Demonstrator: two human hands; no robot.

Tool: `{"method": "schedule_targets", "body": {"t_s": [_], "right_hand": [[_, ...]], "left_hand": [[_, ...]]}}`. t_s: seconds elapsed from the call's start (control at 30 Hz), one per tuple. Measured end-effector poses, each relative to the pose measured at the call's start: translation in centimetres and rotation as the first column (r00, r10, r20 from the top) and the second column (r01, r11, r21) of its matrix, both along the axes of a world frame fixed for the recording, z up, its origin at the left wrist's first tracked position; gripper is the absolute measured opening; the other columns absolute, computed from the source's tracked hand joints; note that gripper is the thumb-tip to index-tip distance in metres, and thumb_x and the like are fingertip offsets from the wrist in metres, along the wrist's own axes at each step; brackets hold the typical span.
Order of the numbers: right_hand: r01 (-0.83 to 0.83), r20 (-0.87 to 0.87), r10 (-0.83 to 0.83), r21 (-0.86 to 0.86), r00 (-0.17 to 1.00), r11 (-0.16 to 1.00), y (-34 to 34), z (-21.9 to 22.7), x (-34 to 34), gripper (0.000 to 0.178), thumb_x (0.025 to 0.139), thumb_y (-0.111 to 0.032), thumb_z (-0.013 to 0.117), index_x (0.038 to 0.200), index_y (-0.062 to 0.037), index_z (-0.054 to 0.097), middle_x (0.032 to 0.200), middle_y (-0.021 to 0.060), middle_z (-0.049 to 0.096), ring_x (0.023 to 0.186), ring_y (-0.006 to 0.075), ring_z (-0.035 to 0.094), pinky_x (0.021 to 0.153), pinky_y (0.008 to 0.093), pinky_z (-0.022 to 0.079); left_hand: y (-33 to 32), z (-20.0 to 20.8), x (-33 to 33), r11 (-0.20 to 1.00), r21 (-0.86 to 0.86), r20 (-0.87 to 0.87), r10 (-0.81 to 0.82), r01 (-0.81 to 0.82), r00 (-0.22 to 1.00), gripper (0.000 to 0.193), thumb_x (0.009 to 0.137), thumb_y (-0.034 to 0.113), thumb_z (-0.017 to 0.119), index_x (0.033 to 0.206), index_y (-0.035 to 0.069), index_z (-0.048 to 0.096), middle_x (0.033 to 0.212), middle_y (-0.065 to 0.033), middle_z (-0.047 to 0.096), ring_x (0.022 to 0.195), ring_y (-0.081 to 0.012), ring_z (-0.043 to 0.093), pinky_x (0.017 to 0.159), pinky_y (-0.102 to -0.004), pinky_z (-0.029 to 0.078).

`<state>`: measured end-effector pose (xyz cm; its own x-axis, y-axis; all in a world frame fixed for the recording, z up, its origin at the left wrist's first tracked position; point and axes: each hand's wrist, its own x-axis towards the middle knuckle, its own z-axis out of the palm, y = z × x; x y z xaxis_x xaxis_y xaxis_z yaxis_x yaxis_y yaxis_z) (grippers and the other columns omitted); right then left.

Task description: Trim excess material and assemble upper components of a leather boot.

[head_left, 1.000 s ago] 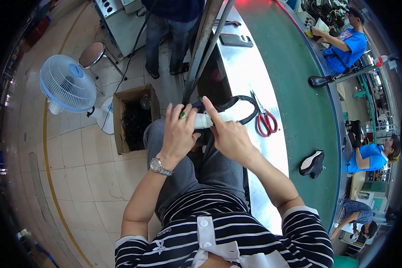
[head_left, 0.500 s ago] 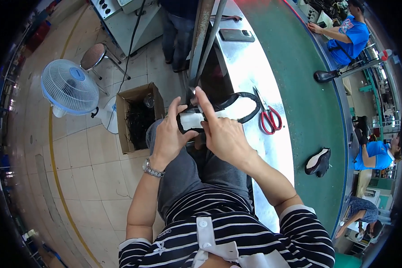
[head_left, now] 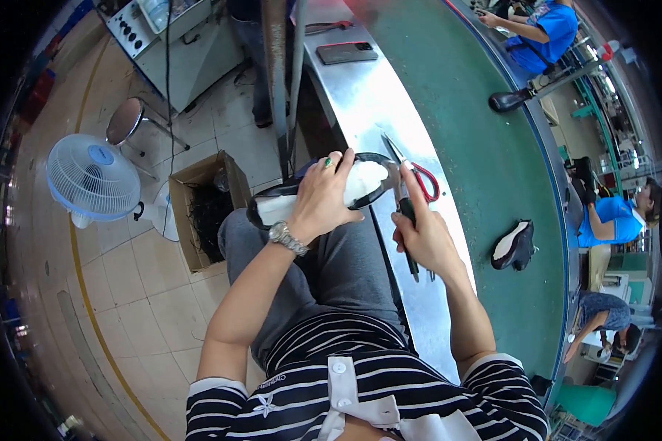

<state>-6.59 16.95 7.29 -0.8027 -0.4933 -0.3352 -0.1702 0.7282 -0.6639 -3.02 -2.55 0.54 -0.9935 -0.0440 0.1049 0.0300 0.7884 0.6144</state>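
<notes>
A black shoe upper with a white underside (head_left: 276,209) lies upside down across my lap at the metal bench edge. My left hand (head_left: 322,195) is closed over its middle, fingers across the far side and thumb stretched along the near side. In my right hand (head_left: 428,237) are pliers with dark green handles (head_left: 406,211), their metal head at the shoe's right end. Whether the jaws grip the black edge I cannot make out. Just beyond, red-handled scissors (head_left: 426,181) rest on the bench, partly behind my right fingers.
A phone (head_left: 346,52) lies on the metal bench (head_left: 371,88). Another black shoe (head_left: 513,245) sits on the green conveyor (head_left: 460,169). To my left stand a cardboard box (head_left: 235,180) of black scraps, a fan (head_left: 92,176) and a stool (head_left: 125,121). Co-workers sit across the conveyor.
My left hand has shifted from the shoe's left end to its middle. My right hand has gone from that left end to the right end, where the pliers now show clearly.
</notes>
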Motion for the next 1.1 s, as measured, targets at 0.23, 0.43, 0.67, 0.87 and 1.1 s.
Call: {"method": "schedule_targets", "body": {"t_s": [0.23, 0.43, 0.67, 0.87, 1.1], "right_hand": [[-0.009, -0.208, -0.036, -0.211, 0.977, 0.977, -1.8, 0.0, -3.5, 0.074, 0.090, -0.008, 0.053, 0.153, -0.0221, 0.017, 0.070, 0.0173, 0.063, 0.062, 0.0297, 0.065, 0.063, 0.0414, 0.050], [-0.302, -0.122, 0.316, 0.122, 0.941, 0.946, -1.9, 0.9, -4.0, 0.077, 0.088, -0.011, 0.057, 0.152, -0.0254, 0.017, 0.064, 0.0233, 0.061, 0.064, 0.0425, 0.062, 0.064, 0.0514, 0.045], [-0.274, -0.123, 0.288, 0.120, 0.950, 0.954, -1.1, -1.0, -3.5, 0.078, 0.089, -0.010, 0.056, 0.153, -0.0204, 0.014, 0.064, 0.0248, 0.060, 0.066, 0.0434, 0.062, 0.069, 0.0526, 0.045], [-0.045, -0.224, 0.029, -0.067, 0.974, 0.997, -2.9, 0.1, -1.8, 0.077, 0.088, -0.010, 0.056, 0.153, -0.0213, 0.016, 0.069, 0.0273, 0.061, 0.068, 0.0436, 0.063, 0.067, 0.0537, 0.046], [-0.238, -0.153, 0.242, 0.041, 0.958, 0.970, -2.4, 1.2, -1.7, 0.079, 0.087, -0.011, 0.056, 0.153, -0.0194, 0.013, 0.070, 0.0266, 0.063, 0.068, 0.0450, 0.063, 0.067, 0.0545, 0.047]], "left_hand": [[1.1, -1.5, 2.1, 0.989, -0.141, -0.203, -0.073, 0.044, 0.976, 0.086, 0.062, 0.025, 0.085, 0.135, 0.001, 0.046, 0.135, -0.0244, 0.048, 0.124, -0.0376, 0.048, 0.106, -0.0431, 0.038], [2.2, -2.5, 3.9, 0.973, -0.197, -0.319, 0.052, -0.120, 0.946, 0.071, 0.067, 0.023, 0.082, 0.127, -0.004, 0.054, 0.141, -0.0197, 0.048, 0.131, -0.0318, 0.045, 0.110, -0.0411, 0.036], [2.4, -3.4, 4.9, 0.976, -0.186, -0.417, 0.025, -0.113, 0.909, 0.067, 0.069, 0.022, 0.082, 0.125, -0.003, 0.056, 0.136, -0.0164, 0.054, 0.129, -0.0307, 0.048, 0.107, -0.0407, 0.040], [2.5, -3.6, 5.8, 0.989, -0.107, -0.412, 0.051, -0.104, 0.910, 0.056, 0.072, 0.023, 0.079, 0.116, -0.003, 0.056, 0.131, -0.0216, 0.052, 0.127, -0.0323, 0.048, 0.110, -0.0396, 0.038], [2.2, -3.4, 6.1, 0.987, -0.104, -0.378, 0.074, -0.121, 0.923, 0.049, 0.069, 0.021, 0.082, 0.102, -0.002, 0.055, 0.132, -0.0226, 0.049, 0.122, -0.0345, 0.051, 0.103, -0.0376, 0.046]]}}
